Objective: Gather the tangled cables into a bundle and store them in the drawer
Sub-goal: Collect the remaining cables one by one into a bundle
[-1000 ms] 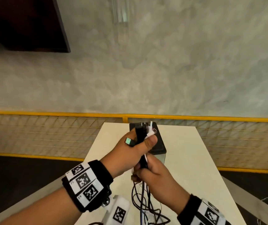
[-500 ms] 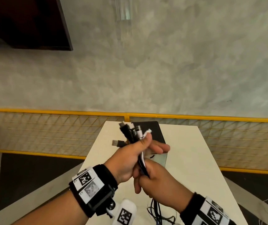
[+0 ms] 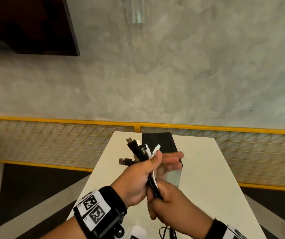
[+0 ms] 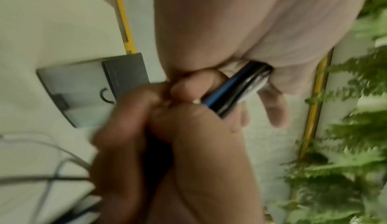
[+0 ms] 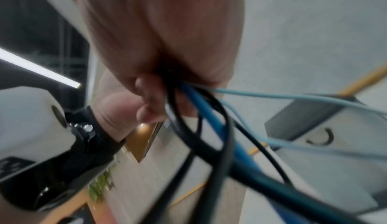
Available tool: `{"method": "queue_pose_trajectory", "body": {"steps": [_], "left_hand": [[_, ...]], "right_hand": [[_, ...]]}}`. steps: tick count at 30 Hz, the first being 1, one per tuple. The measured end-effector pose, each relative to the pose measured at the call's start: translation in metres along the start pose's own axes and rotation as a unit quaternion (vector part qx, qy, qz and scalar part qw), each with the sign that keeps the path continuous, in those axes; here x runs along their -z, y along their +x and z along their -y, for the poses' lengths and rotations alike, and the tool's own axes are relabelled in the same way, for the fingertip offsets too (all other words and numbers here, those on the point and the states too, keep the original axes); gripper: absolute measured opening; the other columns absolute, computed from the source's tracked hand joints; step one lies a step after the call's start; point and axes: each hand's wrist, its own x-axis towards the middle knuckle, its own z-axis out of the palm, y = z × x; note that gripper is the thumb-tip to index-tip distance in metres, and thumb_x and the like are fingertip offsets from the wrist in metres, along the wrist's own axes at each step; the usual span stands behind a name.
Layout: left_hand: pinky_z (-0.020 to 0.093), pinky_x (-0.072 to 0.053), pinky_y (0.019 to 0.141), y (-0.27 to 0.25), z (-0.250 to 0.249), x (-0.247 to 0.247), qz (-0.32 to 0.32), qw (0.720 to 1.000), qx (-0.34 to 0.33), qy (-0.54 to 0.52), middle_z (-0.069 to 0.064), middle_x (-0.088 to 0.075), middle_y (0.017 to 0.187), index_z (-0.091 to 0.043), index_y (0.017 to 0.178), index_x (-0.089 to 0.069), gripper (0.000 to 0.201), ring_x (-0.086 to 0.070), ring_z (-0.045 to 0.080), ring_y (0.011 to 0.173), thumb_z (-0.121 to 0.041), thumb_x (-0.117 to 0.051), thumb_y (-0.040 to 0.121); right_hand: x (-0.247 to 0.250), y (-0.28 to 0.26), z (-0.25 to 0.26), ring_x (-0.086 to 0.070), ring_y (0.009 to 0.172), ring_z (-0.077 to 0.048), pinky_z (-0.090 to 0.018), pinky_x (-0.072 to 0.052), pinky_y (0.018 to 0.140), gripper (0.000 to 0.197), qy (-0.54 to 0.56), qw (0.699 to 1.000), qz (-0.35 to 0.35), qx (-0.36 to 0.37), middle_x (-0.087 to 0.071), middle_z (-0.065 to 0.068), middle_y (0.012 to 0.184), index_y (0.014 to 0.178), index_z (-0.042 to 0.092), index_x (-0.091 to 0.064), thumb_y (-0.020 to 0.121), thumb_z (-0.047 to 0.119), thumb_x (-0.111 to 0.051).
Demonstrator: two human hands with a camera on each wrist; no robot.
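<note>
A bundle of black, white and blue cables (image 3: 143, 152) is held up over the table, plug ends fanned out up and to the left. My left hand (image 3: 166, 159) pinches the bundle just below the plugs with the thumb, its fingers stretched out to the right. Directly beneath, my right hand (image 3: 155, 199) grips the same strands in a fist. In the left wrist view the cables (image 4: 240, 91) pass between both hands. Loose black and blue cables (image 5: 209, 136) hang out of the right fist. The small drawer unit (image 3: 157, 140), black top and grey front, stands behind the hands, shut.
The white table (image 3: 207, 169) runs away from me to a yellow-railed mesh fence (image 3: 69, 121). Slack cable ends (image 3: 166, 233) lie on the table near me. Green plants (image 4: 345, 161) stand beyond the table. A dark panel (image 3: 26, 23) hangs on the grey wall.
The plug ends have tipped left and spread apart. My left fingers have straightened out to the right while the thumb stays on the cables. The right hand keeps its grip below.
</note>
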Motion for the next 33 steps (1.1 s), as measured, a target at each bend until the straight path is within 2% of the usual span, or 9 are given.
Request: {"method": "queue_pose_trajectory", "body": {"steps": [5, 11, 16, 21, 23, 24, 27, 31, 33], "left_hand": [[0.049, -0.032, 0.114, 0.012, -0.006, 0.008, -0.02, 0.988, -0.092, -0.12, 0.008, -0.063, 0.134, -0.012, 0.095, -0.076, 0.04, -0.06, 0.03, 0.124, -0.047, -0.061, 0.082], [0.044, -0.062, 0.07, 0.004, 0.003, 0.012, 0.069, 0.978, -0.025, -0.197, 0.014, -0.076, 0.087, -0.006, 0.091, -0.076, 0.045, -0.075, 0.023, 0.072, -0.047, -0.08, 0.07], [0.033, -0.062, 0.066, -0.007, 0.003, 0.018, 0.201, 0.971, 0.078, -0.102, 0.012, -0.076, 0.083, -0.006, 0.094, -0.072, 0.045, -0.076, 0.018, 0.069, -0.045, -0.05, 0.096], [0.024, -0.059, 0.057, -0.012, 0.016, 0.026, 0.26, 0.938, 0.229, 0.02, 0.008, -0.076, 0.076, -0.006, 0.085, -0.073, 0.047, -0.073, 0.015, 0.061, -0.05, -0.055, 0.091], [0.022, -0.058, 0.057, -0.011, 0.019, 0.029, 0.259, 0.921, 0.283, 0.07, 0.006, -0.075, 0.074, -0.005, 0.085, -0.071, 0.048, -0.072, 0.013, 0.058, -0.049, -0.052, 0.091], [0.021, -0.058, 0.057, -0.01, 0.02, 0.03, 0.252, 0.914, 0.305, 0.096, 0.005, -0.075, 0.073, -0.005, 0.085, -0.07, 0.049, -0.072, 0.012, 0.057, -0.049, -0.05, 0.092], [0.02, -0.057, 0.056, -0.008, 0.028, 0.032, 0.21, 0.896, 0.343, 0.188, 0.004, -0.074, 0.073, -0.006, 0.085, -0.067, 0.049, -0.07, 0.009, 0.057, -0.046, -0.042, 0.098], [0.022, -0.055, 0.065, -0.005, 0.044, 0.039, 0.118, 0.878, 0.333, 0.323, 0.018, -0.07, 0.101, -0.008, 0.095, -0.064, 0.041, -0.07, 0.017, 0.071, -0.041, -0.041, 0.101], [0.026, -0.053, 0.069, -0.003, 0.05, 0.045, 0.064, 0.883, 0.283, 0.37, 0.012, -0.069, 0.096, -0.015, 0.092, -0.063, 0.03, -0.065, 0.021, 0.078, -0.04, -0.048, 0.098]], "right_hand": [[-0.002, -0.001, -0.014, -0.048, 0.04, -0.016, -0.023, -0.039, 0.043, 0.019, 0.084, 0.994, 0.041, -0.058, -0.064, -0.008, 0.062, 0.074, 0.017, -0.051, 0.064, 0.006, -0.039], [0.0, -0.003, -0.042, -0.06, 0.049, -0.016, -0.023, -0.049, 0.054, 0.029, 0.065, 0.988, 0.1, -0.102, -0.066, -0.008, 0.068, 0.067, 0.014, -0.059, 0.073, -0.005, -0.038], [0.013, 0.003, -0.058, -0.063, 0.06, -0.02, -0.027, -0.052, 0.06, 0.034, -0.043, 0.989, 0.1, -0.103, -0.07, -0.004, 0.071, 0.066, 0.024, -0.066, 0.085, 0.006, -0.045], [0.023, 0.012, -0.058, -0.064, 0.069, -0.021, -0.032, -0.055, 0.07, 0.018, -0.124, 0.985, 0.091, -0.076, -0.07, 0.005, 0.077, 0.084, 0.016, -0.072, 0.087, 0.008, -0.056], [0.023, 0.016, -0.056, -0.062, 0.065, 0.002, -0.011, -0.045, 0.066, 0.028, -0.198, 0.975, 0.094, -0.037, -0.066, 0.022, 0.067, 0.074, 0.027, -0.069, 0.088, 0.009, -0.053], [0.024, 0.021, -0.057, -0.063, 0.067, 0.003, -0.01, -0.045, 0.065, 0.026, -0.239, 0.967, 0.089, -0.012, -0.068, 0.023, 0.069, 0.075, 0.027, -0.066, 0.087, 0.01, -0.05], [0.028, 0.028, -0.061, -0.067, 0.078, -0.018, -0.035, -0.054, 0.071, 0.019, -0.316, 0.947, 0.065, 0.007, -0.073, -0.001, 0.087, 0.087, 0.018, -0.069, 0.081, 0.011, -0.052], [0.031, 0.03, -0.056, -0.058, 0.065, -0.016, -0.028, -0.045, 0.058, 0.014, -0.341, 0.938, 0.049, -0.045, -0.063, 0.001, 0.067, 0.071, 0.02, -0.062, 0.078, 0.009, -0.057], [0.032, 0.031, -0.059, -0.062, 0.06, -0.018, -0.031, -0.05, 0.058, 0.009, -0.296, 0.951, 0.027, -0.083, -0.065, -0.002, 0.064, 0.073, 0.015, -0.063, 0.079, 0.017, -0.056]]}}
